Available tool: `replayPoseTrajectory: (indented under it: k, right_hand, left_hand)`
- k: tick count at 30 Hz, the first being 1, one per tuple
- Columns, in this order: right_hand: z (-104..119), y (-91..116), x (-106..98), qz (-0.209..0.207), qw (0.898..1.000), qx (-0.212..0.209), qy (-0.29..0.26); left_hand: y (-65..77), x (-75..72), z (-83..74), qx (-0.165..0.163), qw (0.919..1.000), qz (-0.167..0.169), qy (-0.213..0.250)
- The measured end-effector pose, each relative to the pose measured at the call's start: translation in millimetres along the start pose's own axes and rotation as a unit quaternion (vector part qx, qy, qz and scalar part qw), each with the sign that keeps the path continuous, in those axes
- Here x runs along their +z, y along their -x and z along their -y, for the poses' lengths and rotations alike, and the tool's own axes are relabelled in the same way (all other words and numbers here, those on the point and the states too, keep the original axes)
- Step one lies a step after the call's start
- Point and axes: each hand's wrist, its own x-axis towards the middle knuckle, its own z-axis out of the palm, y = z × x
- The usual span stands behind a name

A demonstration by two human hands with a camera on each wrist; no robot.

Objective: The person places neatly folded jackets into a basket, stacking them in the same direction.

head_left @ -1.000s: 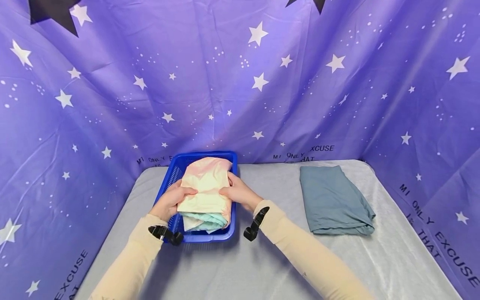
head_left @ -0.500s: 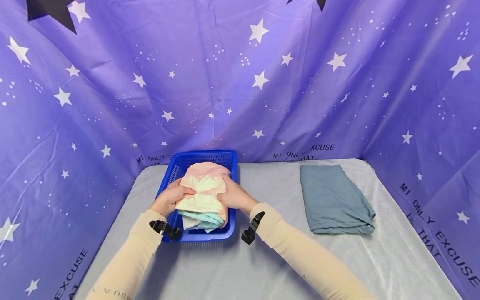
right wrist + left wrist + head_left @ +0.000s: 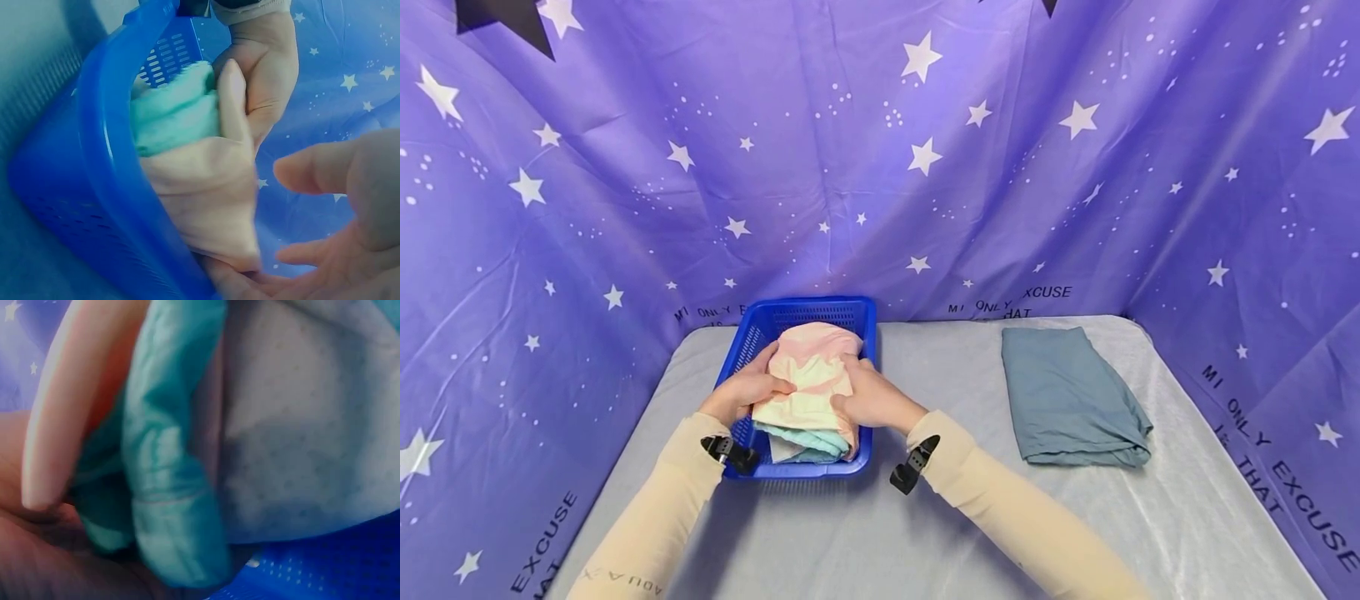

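A folded pink-and-cream cloth, with mint-green cloth showing at its near end, is low in the blue basket. My left hand grips its left side, thumb on top and fingers partly hidden. At the right side is my right hand; in the right wrist view its thumb stands away from the cloth while other fingers touch the lower edge. The left wrist view shows the green folds beside a pale dotted cloth, blurred, over the basket's perforated wall.
A folded grey-blue cloth lies on the right of the grey-covered table. Purple star-printed curtains hang behind and along both sides. Black straps with small cameras circle both wrists.
The pink-and-cream cloth has sunk a little deeper into the basket. My right hand has shifted along its side and its thumb sits slightly lower in view. The grey-blue cloth has not moved.
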Motion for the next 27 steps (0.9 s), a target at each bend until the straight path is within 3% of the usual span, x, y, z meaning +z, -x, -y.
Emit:
replayPoseTrajectory:
  k: [6,11,17,23,27]
  right_hand:
    - [1,10,2,0.013,0.999,-0.019,0.034]
    - [-4,13,7,0.025,0.992,-0.061,0.111]
    - [-8,14,12,0.04,0.969,-0.106,0.219]
    - [-14,14,15,0.067,0.936,-0.148,0.312]
    - [-17,15,16,0.08,0.92,-0.174,0.341]
  left_hand:
    - [1.0,1.0,-2.3,0.026,0.9943,0.005,-0.103]
    - [2.2,1.1,-2.1,0.04,0.9801,0.016,-0.194]
    - [1.5,0.2,-3.8,0.038,0.9669,0.025,-0.251]
    - [3.2,0.5,-7.9,-0.005,0.9584,0.038,-0.283]
    - [0.5,0.9,-9.6,0.0,0.936,0.035,-0.35]
